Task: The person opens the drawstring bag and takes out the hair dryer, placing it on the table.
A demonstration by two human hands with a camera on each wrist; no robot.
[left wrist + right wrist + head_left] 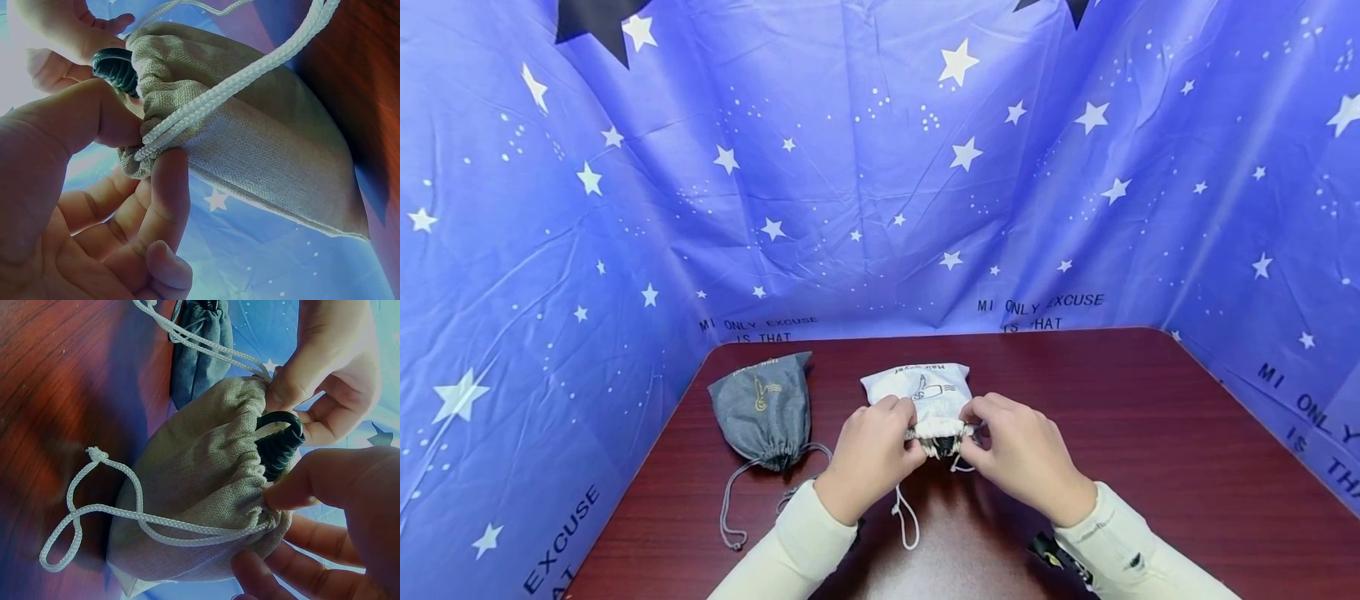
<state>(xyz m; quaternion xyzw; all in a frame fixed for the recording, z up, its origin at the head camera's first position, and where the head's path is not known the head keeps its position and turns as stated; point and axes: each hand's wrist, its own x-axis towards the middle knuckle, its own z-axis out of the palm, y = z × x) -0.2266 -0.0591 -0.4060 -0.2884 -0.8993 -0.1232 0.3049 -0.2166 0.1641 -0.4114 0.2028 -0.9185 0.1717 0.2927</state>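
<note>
A white cloth drawstring bag (951, 406) with a printed hair dryer outline lies on the table, its gathered mouth toward the person. My left hand (876, 442) pinches one side of that mouth between thumb and fingers, where the white cord (250, 78) comes out. On the opposite side my right hand (1018, 450) pinches the rim by the other cord (181, 539). Between the hands the mouth stands partly open, and a black coiled cable (278, 450) shows in it. The rest of the bag's contents is hidden by the cloth.
A grey drawstring bag (763, 412) with a yellow print lies to the left, mouth drawn in, its grey cords (726, 500) trailing toward the person. Both bags lie on a dark red wooden table (1112, 400). A blue star-printed curtain (850, 125) surrounds its back and sides.
</note>
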